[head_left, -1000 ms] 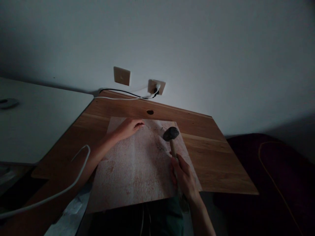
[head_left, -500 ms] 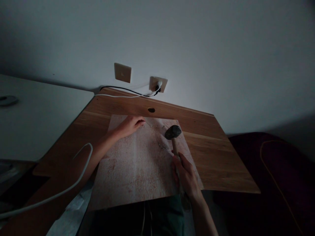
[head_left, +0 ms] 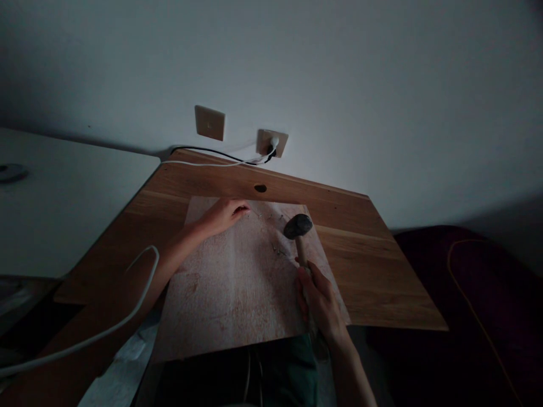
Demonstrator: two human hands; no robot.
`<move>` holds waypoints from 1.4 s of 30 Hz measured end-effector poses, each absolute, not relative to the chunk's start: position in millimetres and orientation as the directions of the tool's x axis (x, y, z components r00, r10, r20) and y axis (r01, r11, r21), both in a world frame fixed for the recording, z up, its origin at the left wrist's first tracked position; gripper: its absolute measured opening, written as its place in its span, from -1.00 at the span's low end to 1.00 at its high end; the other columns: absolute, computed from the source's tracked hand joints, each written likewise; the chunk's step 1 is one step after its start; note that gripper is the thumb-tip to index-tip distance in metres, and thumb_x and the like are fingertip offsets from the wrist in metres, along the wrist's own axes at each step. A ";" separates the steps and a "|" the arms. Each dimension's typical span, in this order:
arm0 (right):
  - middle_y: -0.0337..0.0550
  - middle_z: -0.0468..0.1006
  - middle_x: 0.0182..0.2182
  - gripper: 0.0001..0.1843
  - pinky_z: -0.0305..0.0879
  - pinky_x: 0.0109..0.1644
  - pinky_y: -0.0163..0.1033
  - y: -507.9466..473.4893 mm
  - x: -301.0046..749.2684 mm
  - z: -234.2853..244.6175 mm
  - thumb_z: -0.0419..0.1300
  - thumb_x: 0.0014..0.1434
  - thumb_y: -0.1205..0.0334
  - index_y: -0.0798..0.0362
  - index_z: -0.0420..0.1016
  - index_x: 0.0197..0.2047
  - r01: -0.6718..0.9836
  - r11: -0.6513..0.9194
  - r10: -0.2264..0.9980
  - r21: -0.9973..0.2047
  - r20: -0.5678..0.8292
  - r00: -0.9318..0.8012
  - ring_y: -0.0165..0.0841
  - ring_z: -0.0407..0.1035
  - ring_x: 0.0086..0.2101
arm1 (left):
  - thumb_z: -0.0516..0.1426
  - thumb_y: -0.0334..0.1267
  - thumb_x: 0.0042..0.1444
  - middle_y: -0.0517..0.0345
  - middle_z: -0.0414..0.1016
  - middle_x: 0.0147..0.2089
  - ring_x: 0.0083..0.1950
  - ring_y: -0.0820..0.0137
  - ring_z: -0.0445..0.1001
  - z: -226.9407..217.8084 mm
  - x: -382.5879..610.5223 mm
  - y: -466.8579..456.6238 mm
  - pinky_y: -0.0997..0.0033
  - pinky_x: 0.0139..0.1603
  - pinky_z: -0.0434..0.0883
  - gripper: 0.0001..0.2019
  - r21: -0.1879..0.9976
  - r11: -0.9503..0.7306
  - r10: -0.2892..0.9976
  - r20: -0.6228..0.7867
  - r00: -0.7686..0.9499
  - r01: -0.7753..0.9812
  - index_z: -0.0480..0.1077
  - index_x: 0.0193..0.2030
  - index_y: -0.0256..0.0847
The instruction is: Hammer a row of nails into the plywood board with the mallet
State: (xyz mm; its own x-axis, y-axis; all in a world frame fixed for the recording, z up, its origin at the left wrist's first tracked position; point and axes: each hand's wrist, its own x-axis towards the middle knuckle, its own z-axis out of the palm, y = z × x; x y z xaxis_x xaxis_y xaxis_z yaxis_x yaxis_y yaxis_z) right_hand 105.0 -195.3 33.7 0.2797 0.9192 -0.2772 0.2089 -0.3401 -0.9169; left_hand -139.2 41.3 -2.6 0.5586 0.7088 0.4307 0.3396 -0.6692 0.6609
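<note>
A pale speckled board (head_left: pixel 229 282) lies on a wooden desk (head_left: pixel 373 265). My right hand (head_left: pixel 319 302) is wrapped round the wooden handle of a hammer (head_left: pixel 298 227), whose dark head hovers over the board's far right part. My left hand (head_left: pixel 224 215) rests near the board's far edge, fingertips pinched together on something too small to make out. Several small nails (head_left: pixel 278 249) lie scattered on the board between my hands.
A white cable (head_left: pixel 106 328) loops across the desk's left side. Black and white cords run to a wall socket (head_left: pixel 271 142), beside a switch plate (head_left: pixel 209 122). A hole (head_left: pixel 260 188) is in the desk's back. White surface (head_left: pixel 63 203) at left, dark sofa (head_left: pixel 466 316) at right.
The hammer head has shifted slightly up and away over the board. My left hand has stayed pinched at the same spot near the far edge.
</note>
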 end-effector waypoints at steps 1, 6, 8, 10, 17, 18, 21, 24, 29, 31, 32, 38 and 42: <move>-0.45 0.27 -0.68 -0.46 0.14 -0.69 -0.41 -195.3 104.9 33.5 0.20 0.31 -0.39 -0.04 0.36 -0.26 0.211 -0.335 0.921 -0.918 -0.271 0.280 -0.50 0.11 -0.70 | 0.19 -0.29 0.38 0.13 0.64 -0.25 -0.22 0.36 0.57 -2.4 -139.3 41.2 0.37 -0.09 0.42 -0.88 0.659 -0.672 0.704 0.428 0.566 0.338 0.57 -0.16 -0.18; -0.45 0.28 -0.64 -0.45 0.13 -0.71 -0.40 -196.0 104.2 32.2 0.21 0.30 -0.40 -0.03 0.38 -0.18 0.183 -0.340 0.916 -0.923 -0.280 0.288 -0.49 0.11 -0.70 | 0.17 -0.28 0.38 0.14 0.62 -0.28 -0.25 0.36 0.55 -1.8 -139.3 40.8 0.36 -0.12 0.41 -0.87 0.652 -0.676 0.702 0.429 0.568 0.344 0.56 -0.17 -0.18; -0.45 0.28 -0.66 -0.46 0.13 -0.71 -0.41 -196.3 104.2 32.7 0.22 0.30 -0.39 -0.04 0.37 -0.20 0.185 -0.346 0.913 -0.920 -0.285 0.291 -0.49 0.11 -0.70 | 0.17 -0.28 0.37 0.14 0.62 -0.29 -0.26 0.37 0.54 -1.9 -139.2 40.6 0.37 -0.13 0.41 -0.86 0.650 -0.678 0.702 0.434 0.564 0.343 0.56 -0.18 -0.19; -0.45 0.28 -0.67 -0.47 0.12 -0.70 -0.41 -196.3 104.4 33.3 0.20 0.32 -0.38 -0.04 0.37 -0.22 0.198 -0.341 0.917 -0.919 -0.279 0.284 -0.50 0.10 -0.70 | 0.17 -0.28 0.37 0.15 0.61 -0.30 -0.28 0.39 0.52 -2.1 -139.1 40.8 0.38 -0.16 0.40 -0.86 0.655 -0.676 0.702 0.434 0.564 0.338 0.55 -0.19 -0.19; -0.44 0.29 -0.64 -0.46 0.16 -0.70 -0.41 -196.4 104.9 32.4 0.19 0.31 -0.39 -0.03 0.39 -0.20 0.196 -0.335 0.921 -0.922 -0.276 0.276 -0.48 0.14 -0.69 | 0.16 -0.28 0.37 0.18 0.58 -0.36 -0.34 0.41 0.49 -3.0 -139.3 42.4 0.41 -0.21 0.36 -0.85 0.686 -0.655 0.711 0.417 0.566 0.316 0.54 -0.23 -0.20; -0.44 0.29 -0.63 -0.46 0.16 -0.70 -0.41 -196.5 104.6 32.4 0.19 0.31 -0.39 -0.03 0.38 -0.21 0.192 -0.338 0.919 -0.922 -0.279 0.277 -0.49 0.14 -0.69 | 0.16 -0.27 0.37 0.18 0.57 -0.36 -0.34 0.41 0.48 -3.2 -139.3 42.6 0.40 -0.22 0.35 -0.85 0.688 -0.652 0.713 0.414 0.567 0.318 0.53 -0.23 -0.20; -0.45 0.28 -0.63 -0.48 0.15 -0.70 -0.41 -196.7 104.1 33.0 0.20 0.31 -0.37 -0.04 0.38 -0.20 0.183 -0.352 0.913 -0.918 -0.293 0.285 -0.49 0.13 -0.69 | 0.16 -0.28 0.37 0.17 0.57 -0.35 -0.35 0.40 0.47 -4.4 -138.9 43.0 0.39 -0.22 0.34 -0.85 0.690 -0.647 0.717 0.404 0.568 0.325 0.53 -0.22 -0.20; -0.44 0.29 -0.62 -0.48 0.15 -0.71 -0.41 -196.8 104.6 32.7 0.19 0.32 -0.35 -0.02 0.42 -0.13 0.185 -0.363 0.908 -0.913 -0.302 0.290 -0.49 0.14 -0.69 | 0.16 -0.28 0.37 0.17 0.56 -0.35 -0.35 0.40 0.47 -5.5 -138.3 43.1 0.38 -0.20 0.34 -0.86 0.691 -0.640 0.724 0.397 0.564 0.337 0.53 -0.21 -0.20; -0.44 0.30 -0.61 -0.50 0.13 -0.71 -0.40 -197.1 105.7 31.1 0.19 0.34 -0.35 -0.04 0.39 -0.18 0.197 -0.350 0.916 -0.916 -0.290 0.279 -0.50 0.11 -0.70 | 0.16 -0.26 0.38 0.16 0.57 -0.33 -0.30 0.38 0.50 -5.1 -138.7 42.9 0.38 -0.19 0.35 -0.86 0.670 -0.645 0.729 0.395 0.559 0.367 0.53 -0.20 -0.20; -0.44 0.28 -0.62 -0.50 0.13 -0.70 -0.40 -197.1 105.2 31.6 0.19 0.34 -0.35 -0.05 0.37 -0.22 0.201 -0.337 0.920 -0.920 -0.276 0.278 -0.49 0.11 -0.70 | 0.16 -0.25 0.39 0.17 0.57 -0.34 -0.30 0.38 0.50 -4.5 -138.7 42.8 0.39 -0.19 0.35 -0.85 0.666 -0.652 0.723 0.401 0.563 0.363 0.53 -0.20 -0.19; -0.44 0.28 -0.63 -0.50 0.13 -0.70 -0.40 -197.0 104.8 32.1 0.19 0.34 -0.35 -0.05 0.37 -0.22 0.200 -0.335 0.921 -0.921 -0.274 0.278 -0.49 0.12 -0.69 | 0.16 -0.26 0.39 0.17 0.57 -0.34 -0.30 0.38 0.50 -4.2 -138.7 42.8 0.39 -0.20 0.35 -0.85 0.665 -0.655 0.719 0.404 0.565 0.358 0.53 -0.20 -0.19; -0.44 0.29 -0.66 -0.50 0.13 -0.71 -0.40 -196.7 103.2 34.6 0.19 0.33 -0.33 -0.02 0.44 -0.14 0.198 -0.351 0.912 -0.915 -0.286 0.293 -0.48 0.12 -0.70 | 0.18 -0.28 0.37 0.18 0.57 -0.35 -0.33 0.39 0.49 -4.7 -138.3 40.9 0.39 -0.21 0.35 -0.87 0.658 -0.659 0.719 0.407 0.563 0.365 0.53 -0.21 -0.19; -0.45 0.30 -0.64 -0.48 0.16 -0.71 -0.39 -196.4 103.5 34.7 0.21 0.30 -0.35 -0.02 0.44 -0.10 0.181 -0.370 0.902 -0.911 -0.306 0.304 -0.47 0.13 -0.70 | 0.18 -0.25 0.36 0.17 0.58 -0.34 -0.33 0.39 0.50 -4.1 -137.5 42.7 0.39 -0.24 0.33 -0.88 0.657 -0.651 0.728 0.396 0.560 0.381 0.53 -0.19 -0.19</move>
